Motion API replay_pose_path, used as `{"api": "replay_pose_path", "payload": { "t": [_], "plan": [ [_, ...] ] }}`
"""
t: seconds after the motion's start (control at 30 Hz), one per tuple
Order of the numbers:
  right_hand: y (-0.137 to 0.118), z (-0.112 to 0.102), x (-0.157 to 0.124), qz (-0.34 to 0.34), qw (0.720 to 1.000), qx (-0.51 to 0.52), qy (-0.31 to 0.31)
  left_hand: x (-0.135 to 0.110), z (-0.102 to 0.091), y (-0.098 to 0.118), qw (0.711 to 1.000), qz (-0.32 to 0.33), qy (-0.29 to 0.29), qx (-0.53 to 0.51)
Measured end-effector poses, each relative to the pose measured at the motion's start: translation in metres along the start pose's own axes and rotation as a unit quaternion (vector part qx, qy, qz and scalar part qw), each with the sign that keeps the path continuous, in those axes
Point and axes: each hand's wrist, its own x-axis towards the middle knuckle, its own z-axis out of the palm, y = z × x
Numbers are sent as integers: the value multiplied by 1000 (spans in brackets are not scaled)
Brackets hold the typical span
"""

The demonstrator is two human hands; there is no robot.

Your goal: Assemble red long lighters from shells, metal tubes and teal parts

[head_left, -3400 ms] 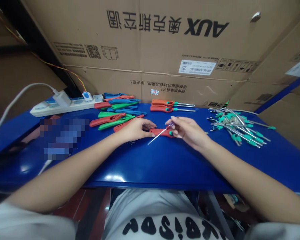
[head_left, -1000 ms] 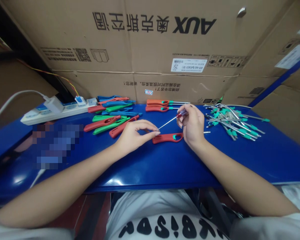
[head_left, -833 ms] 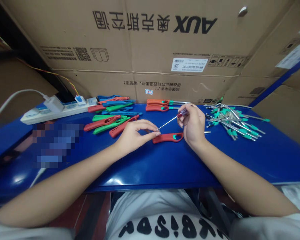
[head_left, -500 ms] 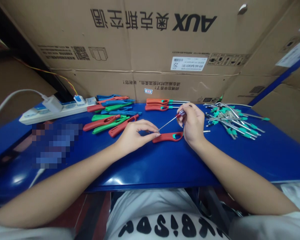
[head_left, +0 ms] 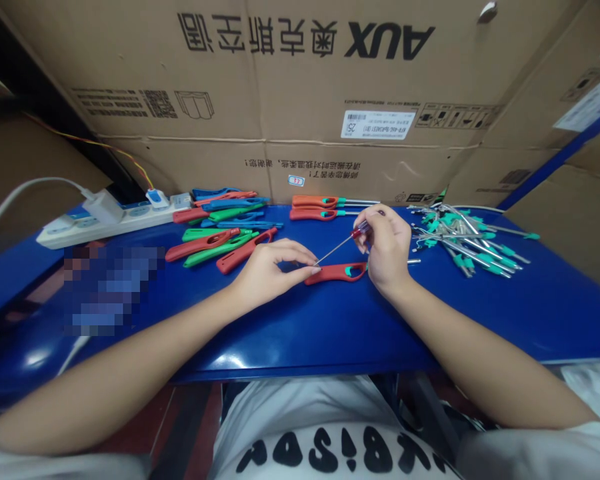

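Observation:
A red lighter handle (head_left: 336, 273) with a teal trigger lies on the blue table (head_left: 300, 327), its metal tube pointing right past my wrist. My left hand (head_left: 270, 270) rests beside its left end, fingers curled, fingertips pressing that end down. My right hand (head_left: 387, 247) is closed on a small screwdriver (head_left: 341, 245) with a red grip. The thin shaft slants down to the left, and its tip sits at the handle's left end by my left fingertips.
Loose red, green and blue handles (head_left: 220, 230) lie at the back left. Two assembled red lighters (head_left: 325, 207) lie behind my hands. A heap of metal tubes with teal fittings (head_left: 467, 243) is at the right. A white power strip (head_left: 100, 217) sits far left, cardboard boxes (head_left: 300, 93) behind.
Since 3.4 s ago my right hand rose and turned the screwdriver, whose tip then pointed toward me, so the tip meets the handle's left end. Over the last second both hands stay almost still.

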Motion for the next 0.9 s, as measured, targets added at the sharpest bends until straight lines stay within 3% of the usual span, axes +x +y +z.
{"api": "replay_pose_path", "payload": {
  "t": [0.37,0.47,0.63,0.73,0.9],
  "plan": [
    [-5,3,-2,-13,1000,-18,-10,-1,2,-3,1000,2,-5,7],
    [-5,1,1,-10,998,-18,-59,-2,2,-5,1000,10,-9,19],
    [-9,-1,8,-4,980,-39,-193,-5,5,-7,999,13,-33,27],
    [-12,-1,6,-50,974,-73,-208,-7,10,-6,999,2,-46,12],
    [-12,-4,-6,-198,962,-148,-117,-10,15,-1,997,-41,-57,-37]
  ]
}}
